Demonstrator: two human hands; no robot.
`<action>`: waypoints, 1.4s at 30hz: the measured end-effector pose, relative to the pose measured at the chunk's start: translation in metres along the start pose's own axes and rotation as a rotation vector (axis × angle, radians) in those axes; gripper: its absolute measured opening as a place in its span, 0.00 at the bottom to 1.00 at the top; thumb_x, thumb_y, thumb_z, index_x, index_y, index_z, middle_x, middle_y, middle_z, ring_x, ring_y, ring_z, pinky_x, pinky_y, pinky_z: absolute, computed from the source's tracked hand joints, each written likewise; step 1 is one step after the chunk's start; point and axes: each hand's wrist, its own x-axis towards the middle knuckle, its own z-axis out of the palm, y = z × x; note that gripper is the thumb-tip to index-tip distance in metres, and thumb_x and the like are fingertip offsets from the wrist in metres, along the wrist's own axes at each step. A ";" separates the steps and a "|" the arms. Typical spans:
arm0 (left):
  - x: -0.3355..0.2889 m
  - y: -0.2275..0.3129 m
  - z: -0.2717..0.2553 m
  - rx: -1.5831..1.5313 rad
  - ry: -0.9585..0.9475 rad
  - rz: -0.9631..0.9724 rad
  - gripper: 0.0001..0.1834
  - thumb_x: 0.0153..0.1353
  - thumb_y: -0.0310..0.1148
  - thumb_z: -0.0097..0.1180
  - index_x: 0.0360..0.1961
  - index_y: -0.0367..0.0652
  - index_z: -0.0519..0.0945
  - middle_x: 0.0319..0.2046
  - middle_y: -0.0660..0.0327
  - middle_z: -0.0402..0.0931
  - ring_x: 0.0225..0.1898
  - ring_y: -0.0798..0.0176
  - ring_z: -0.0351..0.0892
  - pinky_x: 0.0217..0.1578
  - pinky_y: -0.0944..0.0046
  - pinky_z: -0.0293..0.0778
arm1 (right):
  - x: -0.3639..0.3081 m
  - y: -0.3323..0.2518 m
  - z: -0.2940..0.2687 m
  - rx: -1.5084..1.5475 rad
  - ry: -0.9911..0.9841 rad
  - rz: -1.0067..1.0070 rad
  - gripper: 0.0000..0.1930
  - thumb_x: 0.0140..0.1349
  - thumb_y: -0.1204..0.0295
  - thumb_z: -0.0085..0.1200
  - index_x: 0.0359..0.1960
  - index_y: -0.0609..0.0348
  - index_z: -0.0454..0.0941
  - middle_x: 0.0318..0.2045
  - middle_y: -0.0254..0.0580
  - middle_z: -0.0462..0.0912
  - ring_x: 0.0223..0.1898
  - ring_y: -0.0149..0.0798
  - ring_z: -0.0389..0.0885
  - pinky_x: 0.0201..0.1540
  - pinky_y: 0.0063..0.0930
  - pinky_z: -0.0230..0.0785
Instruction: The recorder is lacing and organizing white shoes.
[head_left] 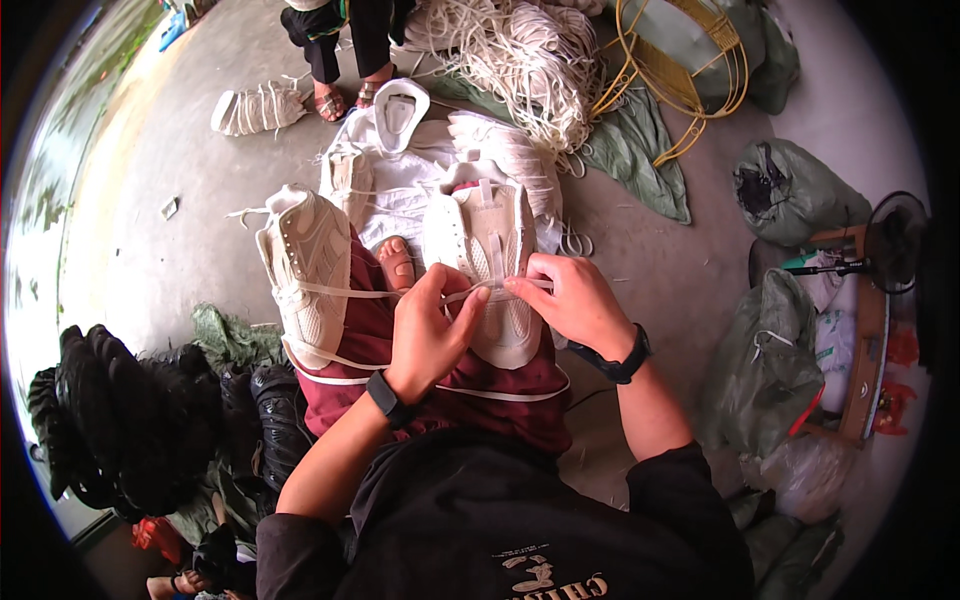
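A white sneaker rests on my lap with its toe toward me, and its tongue shows between the eyelet rows. Over its toe end, my left hand pinches a white shoelace between thumb and forefinger. My right hand is closed on the lace at the shoe's right side, close to the left fingertips. Another white sneaker lies to the left on my maroon-covered legs, with a lace running from it toward my left hand. The exact grip of the right fingertips is partly hidden.
Ahead lie more white shoes on white cloth and a heap of white laces. A person in sandals is beyond. Black shoes pile up at left. Green sacks, a yellow chair frame and a fan stand right.
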 end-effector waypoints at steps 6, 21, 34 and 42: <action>0.000 0.003 0.002 -0.041 0.036 -0.011 0.08 0.60 0.29 0.59 0.30 0.36 0.73 0.22 0.58 0.74 0.22 0.68 0.71 0.25 0.68 0.68 | -0.001 0.003 -0.003 0.012 -0.030 -0.003 0.17 0.61 0.64 0.59 0.24 0.67 0.73 0.16 0.48 0.71 0.18 0.36 0.64 0.24 0.33 0.63; -0.022 0.003 -0.118 -0.030 0.438 -0.003 0.03 0.68 0.24 0.49 0.35 0.37 0.71 0.27 0.62 0.75 0.30 0.73 0.74 0.34 0.72 0.70 | -0.008 0.026 -0.015 0.143 -0.052 -0.028 0.14 0.64 0.66 0.54 0.26 0.65 0.74 0.15 0.48 0.69 0.16 0.42 0.64 0.23 0.34 0.59; -0.076 -0.048 -0.295 -0.040 0.885 -0.082 0.07 0.68 0.33 0.52 0.37 0.40 0.75 0.35 0.56 0.82 0.14 0.84 0.52 0.14 0.79 0.47 | -0.031 0.046 -0.023 0.493 -0.180 0.064 0.11 0.65 0.71 0.53 0.28 0.67 0.77 0.19 0.26 0.72 0.23 0.19 0.62 0.25 0.21 0.57; -0.105 -0.061 -0.361 -0.045 1.033 -0.068 0.08 0.66 0.34 0.55 0.38 0.39 0.76 0.36 0.55 0.82 0.14 0.83 0.50 0.14 0.78 0.46 | -0.058 0.037 -0.040 0.618 -0.353 0.319 0.14 0.69 0.67 0.50 0.28 0.63 0.76 0.18 0.25 0.69 0.20 0.19 0.62 0.21 0.17 0.55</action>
